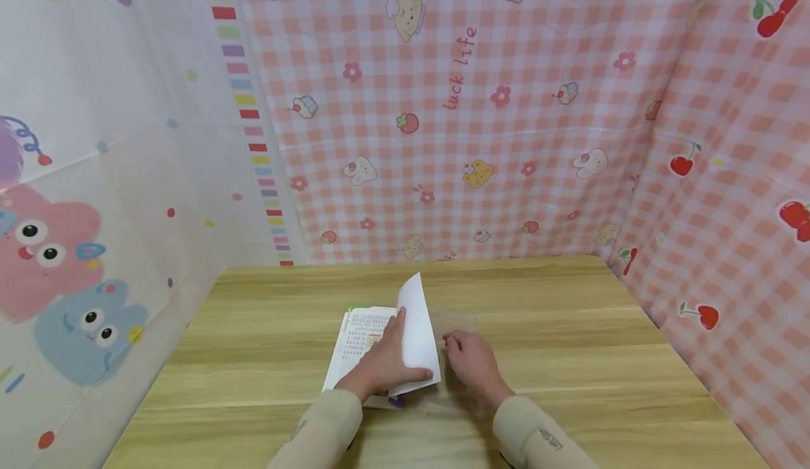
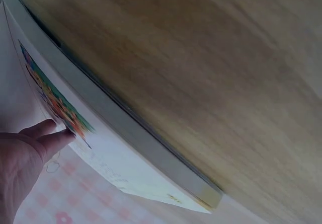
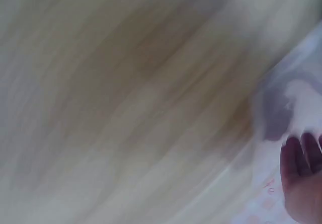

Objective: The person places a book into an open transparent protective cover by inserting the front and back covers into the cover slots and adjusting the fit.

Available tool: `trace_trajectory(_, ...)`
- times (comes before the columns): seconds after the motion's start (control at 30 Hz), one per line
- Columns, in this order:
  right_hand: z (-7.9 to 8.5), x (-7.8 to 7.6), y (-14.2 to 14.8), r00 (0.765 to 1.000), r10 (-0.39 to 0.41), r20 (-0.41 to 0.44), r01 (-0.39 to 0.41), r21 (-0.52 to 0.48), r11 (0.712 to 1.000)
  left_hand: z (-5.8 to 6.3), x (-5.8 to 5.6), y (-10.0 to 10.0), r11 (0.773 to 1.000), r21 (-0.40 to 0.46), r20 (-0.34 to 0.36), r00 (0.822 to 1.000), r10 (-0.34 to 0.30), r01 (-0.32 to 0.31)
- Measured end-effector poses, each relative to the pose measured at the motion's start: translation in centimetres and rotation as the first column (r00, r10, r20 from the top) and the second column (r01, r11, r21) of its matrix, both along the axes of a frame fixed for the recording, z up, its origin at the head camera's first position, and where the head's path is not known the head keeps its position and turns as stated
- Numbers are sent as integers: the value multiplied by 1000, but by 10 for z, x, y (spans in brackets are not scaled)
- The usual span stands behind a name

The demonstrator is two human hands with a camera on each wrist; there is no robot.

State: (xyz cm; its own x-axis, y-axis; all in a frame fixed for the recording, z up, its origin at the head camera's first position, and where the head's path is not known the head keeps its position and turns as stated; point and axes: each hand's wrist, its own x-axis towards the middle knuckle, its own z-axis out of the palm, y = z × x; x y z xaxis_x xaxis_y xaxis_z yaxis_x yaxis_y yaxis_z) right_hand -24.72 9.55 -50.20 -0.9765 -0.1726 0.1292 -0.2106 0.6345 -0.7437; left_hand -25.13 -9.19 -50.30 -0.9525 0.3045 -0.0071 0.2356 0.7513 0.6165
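Observation:
A book [image 1: 363, 335] lies on the table with a printed page facing up on its left. My left hand [image 1: 382, 360] grips its raised pages [image 1: 419, 335], thumb on the white side and fingers on the other. In the left wrist view the fingers [image 2: 60, 138] press against a page with a colourful picture [image 2: 55, 95], above the book's thick edge. Just right of the pages, my right hand [image 1: 471, 363] has bent fingers and appears to pinch a clear plastic cover [image 1: 458, 320]. The right wrist view is blurred, and its fingertips are partly cut off.
The wood-grain table [image 1: 253, 356] surrounds the book. A pink checked cloth [image 1: 443, 195] hangs along the back and right side. A white cloth with cartoon figures [image 1: 63, 258] hangs on the left.

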Motion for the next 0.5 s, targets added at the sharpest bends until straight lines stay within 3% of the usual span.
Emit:
trace_trajectory(0.03,-5,1,2,996,36,-87,-18,191,981,0,0,0,1000,-4,0,1000,3,-3)
trace_trajectory(0.1,-15,6,3,970,149,-190,-41,479,877,1,0,1,1000,-20,-2,1000,5,-5)
trace_trajectory(0.13,-19,9,2,965,197,-174,-68,556,828,1,0,1,1000,-28,-3,1000,5,-6)
trace_trajectory(0.2,-21,17,1,968,227,-106,-110,635,765,1,0,1,1000,-31,-2,1000,3,-4)
trace_trajectory(0.3,-21,23,3,982,188,-22,-127,657,743,2,0,1,999,-41,-6,1000,6,-7)
trace_trajectory(0.43,-24,19,13,979,200,-31,-133,645,752,3,1,1,998,-65,-17,1000,19,-20)
trace_trajectory(0.5,-30,13,20,975,220,-33,-144,660,738,4,2,2,997,-82,-22,1000,12,-13)
